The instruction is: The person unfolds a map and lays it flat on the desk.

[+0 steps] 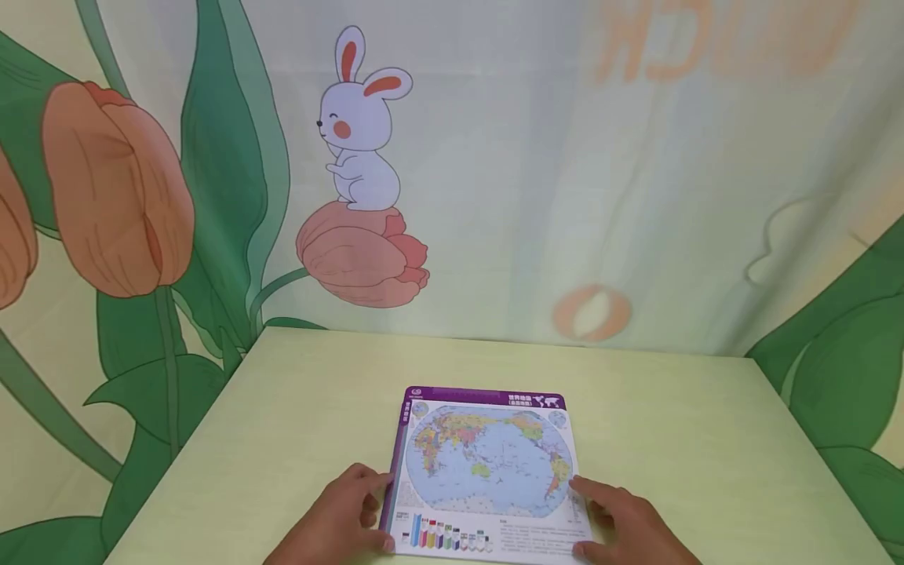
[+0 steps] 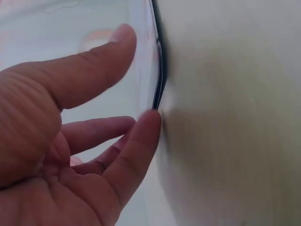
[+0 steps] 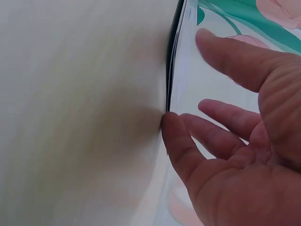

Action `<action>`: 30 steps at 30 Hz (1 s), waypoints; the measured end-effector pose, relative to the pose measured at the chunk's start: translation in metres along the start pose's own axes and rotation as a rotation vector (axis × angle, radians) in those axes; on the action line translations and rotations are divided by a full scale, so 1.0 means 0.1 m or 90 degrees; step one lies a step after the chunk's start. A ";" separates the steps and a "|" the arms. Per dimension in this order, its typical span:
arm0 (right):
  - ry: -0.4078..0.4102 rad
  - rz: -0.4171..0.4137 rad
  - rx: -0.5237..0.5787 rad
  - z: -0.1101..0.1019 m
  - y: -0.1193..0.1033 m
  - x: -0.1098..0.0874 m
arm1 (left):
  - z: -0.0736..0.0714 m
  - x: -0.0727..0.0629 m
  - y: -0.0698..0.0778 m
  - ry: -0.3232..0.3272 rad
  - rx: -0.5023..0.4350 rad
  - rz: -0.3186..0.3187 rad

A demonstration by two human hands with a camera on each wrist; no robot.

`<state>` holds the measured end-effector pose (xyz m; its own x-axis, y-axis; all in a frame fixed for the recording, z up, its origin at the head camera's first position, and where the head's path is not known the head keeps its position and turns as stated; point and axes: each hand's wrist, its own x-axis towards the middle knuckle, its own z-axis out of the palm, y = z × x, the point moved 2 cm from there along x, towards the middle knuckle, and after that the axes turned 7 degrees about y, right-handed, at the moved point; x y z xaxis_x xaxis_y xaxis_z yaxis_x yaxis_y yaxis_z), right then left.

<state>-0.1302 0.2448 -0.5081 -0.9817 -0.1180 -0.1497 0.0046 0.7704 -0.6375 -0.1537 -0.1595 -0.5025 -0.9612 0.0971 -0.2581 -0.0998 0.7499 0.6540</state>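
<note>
A flat world map board (image 1: 490, 463), with a purple band along its top and left sides, lies face up on the table. My left hand (image 1: 342, 514) is at its left side, the index fingertip on the edge and the thumb by the lower left corner. On the opposite side my right hand (image 1: 625, 522) touches the edge with its index finger, thumb near the lower right corner. Both wrist views show the board's thin edge (image 2: 161, 66) meeting one fingertip. There the other fingers bend loosely and the thumbs stand apart from the edge.
Pale yellow-green table (image 1: 318, 392) surface surrounds the board. Behind it hangs a printed curtain (image 1: 508, 196) with a white rabbit (image 1: 367, 176), tulips and large green leaves. The table's back edge meets this curtain.
</note>
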 end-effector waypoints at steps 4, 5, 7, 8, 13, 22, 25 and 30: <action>-0.011 0.047 0.020 0.05 0.00 0.00 | 0.02 -0.03 0.02 -0.013 -0.041 -0.024; -0.014 0.046 0.023 0.06 0.00 -0.01 | 0.02 -0.03 0.02 -0.013 -0.044 -0.027; -0.025 0.025 0.035 0.06 0.02 -0.02 | 0.02 -0.04 0.03 -0.012 -0.050 -0.032; -0.029 0.010 0.039 0.05 0.03 -0.03 | 0.02 -0.04 0.03 -0.012 -0.053 -0.034; -0.021 -0.069 0.021 0.04 0.04 -0.12 | 0.04 -0.03 0.04 -0.023 -0.060 -0.031; 0.028 -0.101 -0.066 0.09 0.01 -0.18 | 0.08 0.01 0.02 -0.039 -0.026 0.014; 0.008 -0.086 -0.060 0.09 0.01 -0.16 | 0.08 0.02 0.03 -0.039 -0.031 0.013; -0.009 -0.099 -0.065 0.05 0.01 -0.12 | 0.09 0.01 0.04 -0.043 -0.030 0.004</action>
<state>-0.1173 0.2437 -0.5108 -0.9662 -0.2489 -0.0665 -0.1670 0.8014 -0.5744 -0.1532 -0.1502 -0.5063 -0.9427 0.1462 -0.2999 -0.1075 0.7180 0.6877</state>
